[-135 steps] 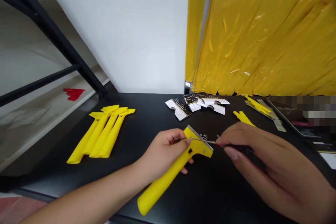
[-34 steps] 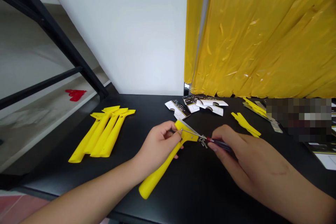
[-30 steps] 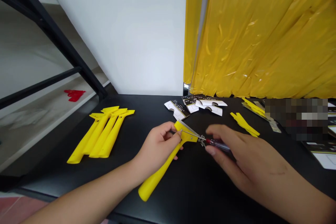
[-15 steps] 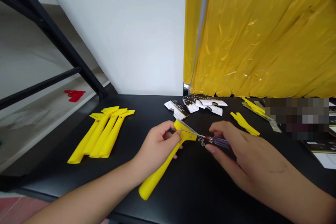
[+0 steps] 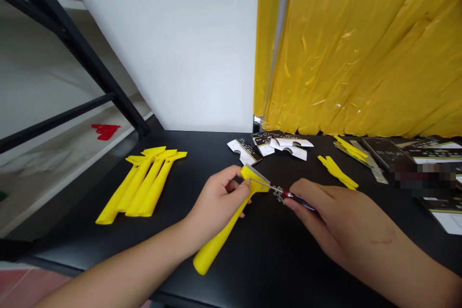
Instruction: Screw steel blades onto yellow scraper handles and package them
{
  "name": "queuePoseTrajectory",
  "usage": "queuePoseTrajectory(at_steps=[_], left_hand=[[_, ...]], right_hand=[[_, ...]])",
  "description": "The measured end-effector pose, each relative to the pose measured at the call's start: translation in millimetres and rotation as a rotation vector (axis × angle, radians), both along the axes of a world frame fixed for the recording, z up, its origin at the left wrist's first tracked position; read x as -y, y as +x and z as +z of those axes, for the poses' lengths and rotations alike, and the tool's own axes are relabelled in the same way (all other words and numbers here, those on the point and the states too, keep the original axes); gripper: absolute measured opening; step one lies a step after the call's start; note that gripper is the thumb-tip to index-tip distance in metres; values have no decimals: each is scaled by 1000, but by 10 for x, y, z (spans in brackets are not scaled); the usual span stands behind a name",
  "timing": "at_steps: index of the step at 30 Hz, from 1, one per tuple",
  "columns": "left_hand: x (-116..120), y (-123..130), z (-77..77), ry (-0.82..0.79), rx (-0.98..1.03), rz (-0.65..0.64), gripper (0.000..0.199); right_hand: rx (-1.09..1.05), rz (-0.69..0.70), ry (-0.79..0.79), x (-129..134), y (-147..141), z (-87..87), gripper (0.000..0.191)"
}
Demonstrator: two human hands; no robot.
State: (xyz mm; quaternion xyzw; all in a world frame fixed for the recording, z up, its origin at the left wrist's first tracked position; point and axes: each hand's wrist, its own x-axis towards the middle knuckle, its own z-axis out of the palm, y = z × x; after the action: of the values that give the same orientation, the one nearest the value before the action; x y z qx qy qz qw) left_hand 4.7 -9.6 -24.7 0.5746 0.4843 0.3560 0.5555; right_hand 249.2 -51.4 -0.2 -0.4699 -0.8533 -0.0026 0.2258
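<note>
My left hand (image 5: 224, 199) grips a yellow scraper (image 5: 216, 248) near its head, thumb on the face. A thin metal blade (image 5: 257, 173) lines the scraper's far edge, and small screws show on its head. In my right hand (image 5: 335, 216) is a screwdriver (image 5: 298, 199) with a dark, red-collared handle. Its shaft reaches left across the scraper head, with the tip at a screw beside my left thumb. Several small metal pieces (image 5: 277, 193) lie on the black table just beyond the screwdriver's shaft.
Several yellow scraper handles (image 5: 144, 185) lie side by side at the left. Black-and-white cards (image 5: 245, 151) lie at the back. Flat yellow strips (image 5: 337, 172), a phone (image 5: 386, 152) and more cards (image 5: 447, 214) are at the right. A white panel and yellow wrapping stand behind the table.
The fingers of my right hand have closed further round the screwdriver handle, which looks turned. The tip stays on the scraper head. The whole view has shifted slightly.
</note>
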Motion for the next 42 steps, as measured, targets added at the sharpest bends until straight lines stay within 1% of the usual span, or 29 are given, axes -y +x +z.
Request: queuePoseTrajectory(at_steps=[4,7,10,14,17,20,24,27,30,33,35,36,37,38,42], left_hand=[[1,7,3,5,-4,4,26],[6,8,-2,20,-2,-8,27],[12,6,-11,29,-4,-6,27],[11,5,-10,31,-4,4,25],[8,3,-5,38,-2,18,26],[13,0,-11,50,-11,10,26],[19,-1,-30,52,-14,13,25],[14,3,-26,55,-25,9,24],[10,4,-4,70,-35,21,23],[15,0,15,94,-37,43,22],[21,-6,16,111,-43,50,22],[23,-9,12,120,-48,50,21],[24,-12,8,132,-54,49,21],[24,-15,2,143,-61,47,21],[9,-19,-23,197,-93,51,24]], right_hand=[[-26,3,-20,4,7,19,21],[-25,17,-20,15,18,26,26],[-56,1,-33,26,29,18,18],[-38,-18,-57,23,17,-7,24],[-63,-26,-55,14,0,-12,19],[-74,-17,-65,14,1,0,25],[-99,-6,-71,18,23,19,21],[-93,5,-93,2,27,30,28],[-93,12,-107,-23,18,29,20],[-25,43,-58,-28,12,0,24],[-4,32,1,-17,14,-30,27],[-24,18,-8,-11,15,-45,28],[-64,4,-59,-7,14,-57,29],[-123,-7,-148,-7,9,-68,30],[-436,-49,-642,-41,-49,-96,33]])
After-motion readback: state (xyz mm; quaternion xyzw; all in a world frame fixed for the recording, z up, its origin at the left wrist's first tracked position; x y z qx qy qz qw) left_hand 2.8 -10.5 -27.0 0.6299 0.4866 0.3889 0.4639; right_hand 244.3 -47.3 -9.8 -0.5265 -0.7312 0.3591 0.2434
